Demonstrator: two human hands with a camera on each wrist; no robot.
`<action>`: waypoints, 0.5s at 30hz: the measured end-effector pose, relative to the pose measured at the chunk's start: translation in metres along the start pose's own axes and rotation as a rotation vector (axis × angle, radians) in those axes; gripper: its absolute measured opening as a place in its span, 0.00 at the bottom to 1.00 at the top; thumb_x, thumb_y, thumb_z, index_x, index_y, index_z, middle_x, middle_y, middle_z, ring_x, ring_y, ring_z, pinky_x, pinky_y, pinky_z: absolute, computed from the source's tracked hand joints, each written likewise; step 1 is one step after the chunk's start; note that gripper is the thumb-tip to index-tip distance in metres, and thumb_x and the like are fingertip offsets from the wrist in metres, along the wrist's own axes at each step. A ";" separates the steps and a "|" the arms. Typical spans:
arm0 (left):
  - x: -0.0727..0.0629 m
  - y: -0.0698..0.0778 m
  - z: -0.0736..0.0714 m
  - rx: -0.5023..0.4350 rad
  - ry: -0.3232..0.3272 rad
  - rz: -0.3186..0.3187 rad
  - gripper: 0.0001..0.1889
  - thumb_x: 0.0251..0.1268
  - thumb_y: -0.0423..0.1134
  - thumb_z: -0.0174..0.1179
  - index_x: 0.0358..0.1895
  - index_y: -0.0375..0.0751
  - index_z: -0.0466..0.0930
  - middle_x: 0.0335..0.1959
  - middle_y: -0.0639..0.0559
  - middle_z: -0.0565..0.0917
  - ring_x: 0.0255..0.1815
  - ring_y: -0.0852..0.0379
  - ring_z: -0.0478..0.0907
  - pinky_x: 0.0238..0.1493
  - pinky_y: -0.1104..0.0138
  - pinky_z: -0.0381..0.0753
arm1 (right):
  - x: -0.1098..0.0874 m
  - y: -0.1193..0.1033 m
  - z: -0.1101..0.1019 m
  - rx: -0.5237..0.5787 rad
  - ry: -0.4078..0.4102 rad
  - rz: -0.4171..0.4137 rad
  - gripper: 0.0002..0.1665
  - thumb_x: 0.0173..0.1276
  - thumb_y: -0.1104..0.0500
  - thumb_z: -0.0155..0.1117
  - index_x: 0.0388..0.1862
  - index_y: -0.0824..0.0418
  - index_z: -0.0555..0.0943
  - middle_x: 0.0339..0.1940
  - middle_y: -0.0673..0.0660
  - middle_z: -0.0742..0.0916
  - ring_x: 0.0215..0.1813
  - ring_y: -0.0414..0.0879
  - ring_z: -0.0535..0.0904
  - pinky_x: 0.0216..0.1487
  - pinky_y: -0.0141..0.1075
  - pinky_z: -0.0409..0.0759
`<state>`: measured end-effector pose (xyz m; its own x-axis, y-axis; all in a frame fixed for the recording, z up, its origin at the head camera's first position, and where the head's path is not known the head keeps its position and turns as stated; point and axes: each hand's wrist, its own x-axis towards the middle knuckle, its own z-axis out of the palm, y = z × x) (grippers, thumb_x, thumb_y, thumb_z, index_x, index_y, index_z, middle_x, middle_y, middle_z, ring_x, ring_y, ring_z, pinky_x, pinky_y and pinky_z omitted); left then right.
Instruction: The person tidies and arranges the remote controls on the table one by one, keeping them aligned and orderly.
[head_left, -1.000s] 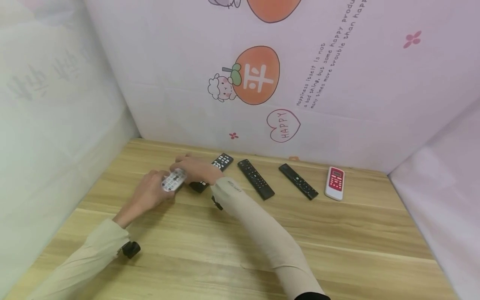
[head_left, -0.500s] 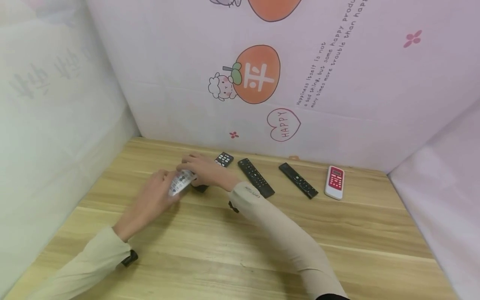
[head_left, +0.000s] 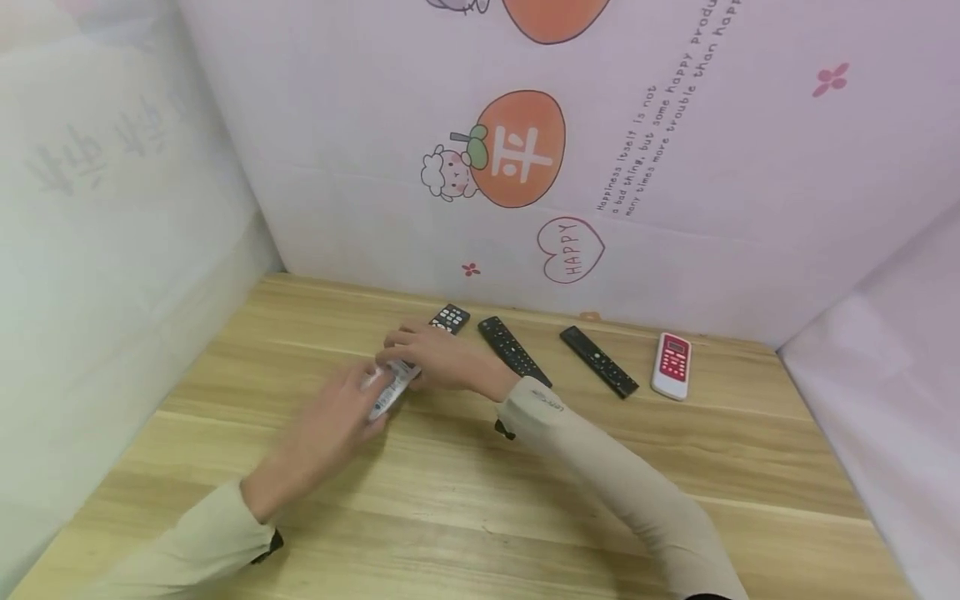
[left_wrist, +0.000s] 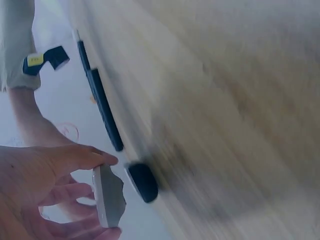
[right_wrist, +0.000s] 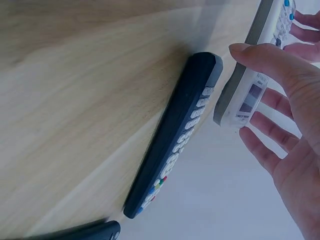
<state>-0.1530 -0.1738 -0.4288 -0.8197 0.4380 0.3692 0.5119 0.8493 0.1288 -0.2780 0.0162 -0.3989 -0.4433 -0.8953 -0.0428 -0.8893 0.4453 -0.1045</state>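
Both hands hold a white and grey remote control [head_left: 392,392] above the wooden table. In the left wrist view, my left hand [left_wrist: 37,182] pinches its sides between thumb and fingers. My right hand [head_left: 442,358] grips the remote's far end; in the right wrist view the thumb lies on one side and the fingers on the other. A display window shows at that end of the white remote [right_wrist: 250,97]. Just beyond the hands lies a black remote with white buttons [head_left: 452,317], partly hidden by my right hand. It is apart from the held one.
To the right lie two more black remotes, one [head_left: 513,348] nearer the right hand and one [head_left: 598,361] further along. A white remote with a red face [head_left: 672,367] ends the row. Printed cloth walls [head_left: 337,183] stand behind and at both sides of the table [head_left: 465,533].
Both hands have moved to the right and slightly nearer with the white remote between them. The remotes on the table have stayed in place.
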 end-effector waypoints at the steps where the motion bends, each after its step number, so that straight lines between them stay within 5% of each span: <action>1: -0.001 0.004 0.001 0.012 0.000 0.006 0.29 0.65 0.41 0.73 0.67 0.38 0.77 0.62 0.30 0.79 0.59 0.34 0.80 0.54 0.45 0.87 | -0.004 0.000 0.000 -0.003 0.001 -0.007 0.37 0.66 0.59 0.78 0.73 0.46 0.78 0.71 0.50 0.80 0.74 0.48 0.71 0.77 0.41 0.71; 8: -0.007 0.030 0.010 0.049 -0.012 0.022 0.25 0.64 0.44 0.74 0.63 0.42 0.81 0.65 0.31 0.76 0.59 0.36 0.80 0.48 0.48 0.89 | -0.027 -0.003 0.006 -0.056 0.014 -0.060 0.34 0.66 0.56 0.77 0.71 0.47 0.79 0.70 0.50 0.82 0.74 0.49 0.73 0.77 0.42 0.72; 15: -0.010 0.046 0.019 0.097 0.054 0.131 0.20 0.61 0.43 0.75 0.55 0.45 0.85 0.61 0.37 0.79 0.55 0.40 0.81 0.53 0.51 0.88 | -0.046 -0.007 0.008 -0.028 0.026 -0.099 0.31 0.68 0.58 0.76 0.70 0.49 0.81 0.70 0.52 0.82 0.75 0.50 0.72 0.79 0.45 0.69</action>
<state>-0.1261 -0.1338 -0.4446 -0.7315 0.5324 0.4260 0.5839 0.8118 -0.0118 -0.2506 0.0537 -0.4036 -0.3556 -0.9346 -0.0077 -0.9315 0.3551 -0.0786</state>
